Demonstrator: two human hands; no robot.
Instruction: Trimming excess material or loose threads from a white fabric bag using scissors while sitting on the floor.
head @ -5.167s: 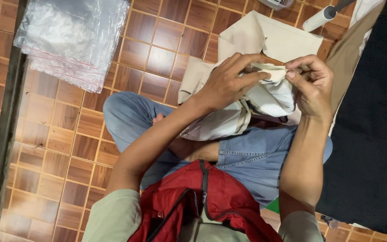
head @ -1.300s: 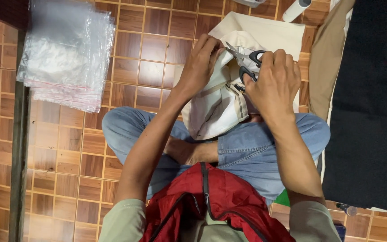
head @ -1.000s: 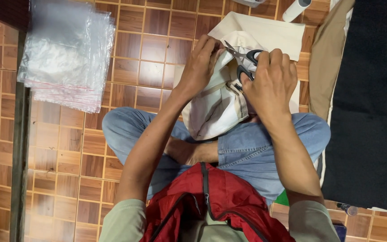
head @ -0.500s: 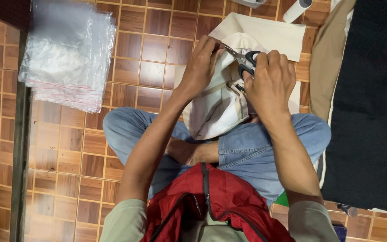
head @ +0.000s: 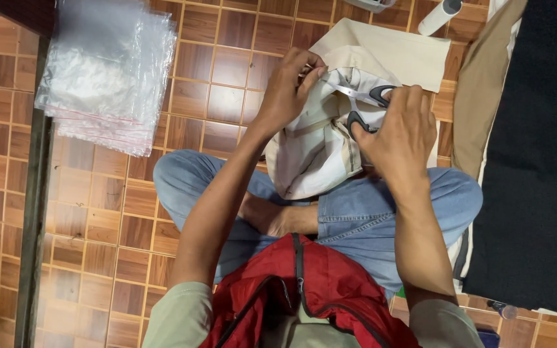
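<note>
Cream garment [head: 311, 154] pinched in left hand [head: 288, 90]; right hand [head: 398, 132] grips scissors [head: 362, 103], blades seemingly part-hidden

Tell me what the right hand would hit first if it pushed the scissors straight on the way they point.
Probably the left hand: the scissors in the right hand point at its fingertips pinching the cream garment, though depth is unclear.

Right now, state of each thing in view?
left hand: pinching the cream garment's edge
right hand: grip closed on scissors
scissors: blades at the cloth
cream garment: bunched on lap
clear plastic bags: stacked flat on floor
black cloth: spread out
</note>
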